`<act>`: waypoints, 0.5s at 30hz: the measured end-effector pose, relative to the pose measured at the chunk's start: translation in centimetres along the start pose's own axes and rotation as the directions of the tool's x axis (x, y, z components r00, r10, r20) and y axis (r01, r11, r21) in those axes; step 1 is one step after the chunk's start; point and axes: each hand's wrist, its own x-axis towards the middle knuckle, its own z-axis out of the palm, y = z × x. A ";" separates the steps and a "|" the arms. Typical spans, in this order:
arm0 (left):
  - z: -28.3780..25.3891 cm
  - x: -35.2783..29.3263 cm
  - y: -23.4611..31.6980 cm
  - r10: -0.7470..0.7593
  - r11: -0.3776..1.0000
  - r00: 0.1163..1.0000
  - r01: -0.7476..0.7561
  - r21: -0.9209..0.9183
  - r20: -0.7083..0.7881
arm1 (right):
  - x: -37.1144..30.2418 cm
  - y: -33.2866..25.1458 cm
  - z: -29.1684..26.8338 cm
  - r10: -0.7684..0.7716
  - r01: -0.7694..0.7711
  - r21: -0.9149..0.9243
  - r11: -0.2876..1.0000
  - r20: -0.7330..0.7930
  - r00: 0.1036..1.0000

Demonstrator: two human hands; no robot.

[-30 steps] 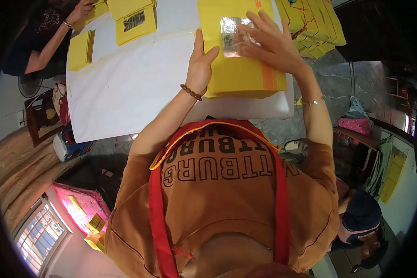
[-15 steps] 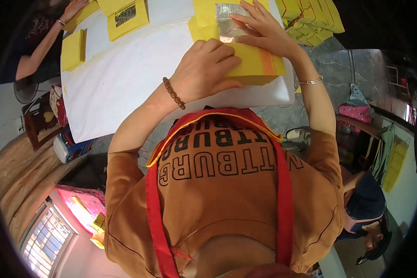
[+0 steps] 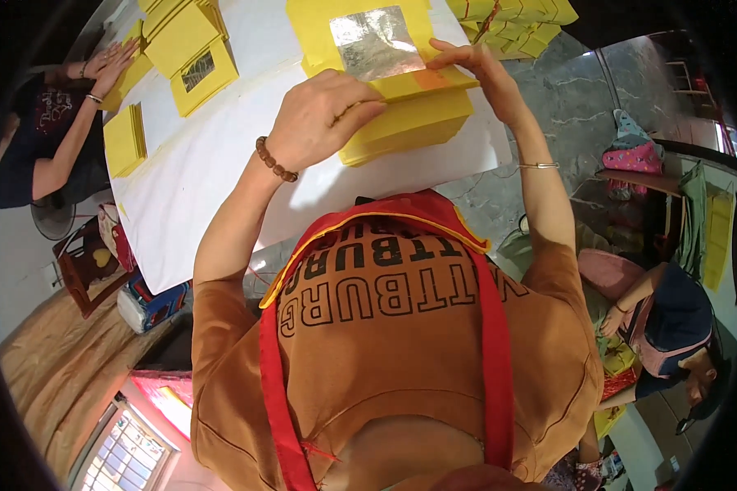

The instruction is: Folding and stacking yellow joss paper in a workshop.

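Observation:
A yellow paper sheet [image 3: 315,33] with a shiny silver square [image 3: 373,41] lies on the white-covered table in front of me. Its near part is a folded strip with an orange patch, above a thick stack of yellow paper [image 3: 409,127]. My left hand [image 3: 323,114], with a brown bead bracelet, is closed on the strip's left end, thumb toward the stack. At the right end, my right hand [image 3: 479,74] rests with thumb and forefinger extended beside the silver square, not closed round anything visible. Its other fingers are mostly hidden.
Yellow stacks [image 3: 124,141] and silver-patched papers [image 3: 205,78] lie left on the table [image 3: 221,155]. Another person's hands [image 3: 110,65] work at the far left. Bundled yellow papers [image 3: 516,24] stand beyond the right edge. Someone sits at lower right [image 3: 671,319].
My view has shifted, so the table things sit lower at left. My right hand has moved from lying spread over the silver square to the strip's right end. The left hand still grips the left end.

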 end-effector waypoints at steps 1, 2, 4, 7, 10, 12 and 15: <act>0.0 0.2 -0.2 0.000 0.999 1.000 0.000 -0.035 0.010 | -0.2 0.6 0.2 -0.003 0.004 0.063 0.998 -0.012 1.000; 0.0 0.3 -0.3 0.008 0.999 1.000 -0.008 -0.035 0.012 | -0.4 1.1 0.4 -0.007 0.010 0.126 0.992 -0.022 1.000; -0.1 0.3 -0.8 -0.378 0.772 0.894 0.448 -0.451 0.242 | -0.4 1.7 0.5 -0.049 0.050 0.097 0.994 -0.016 0.999; 0.3 0.3 -1.7 -0.392 0.679 0.877 0.480 -0.556 0.278 | -0.6 2.3 1.0 -0.051 0.052 0.140 0.989 -0.011 0.999; 0.5 0.4 -1.7 -0.425 0.678 0.876 0.475 -0.561 0.228 | -0.6 2.9 1.1 -0.054 0.055 0.092 0.994 -0.012 0.998; 0.6 0.5 -1.7 -0.424 0.684 0.877 0.473 -0.555 0.225 | -0.6 2.9 1.4 -0.019 0.031 0.177 0.984 -0.068 0.997; 0.1 0.6 -1.5 -0.435 0.678 0.862 0.503 -0.536 0.260 | -0.6 3.1 1.8 0.010 0.016 0.261 0.965 -0.096 0.995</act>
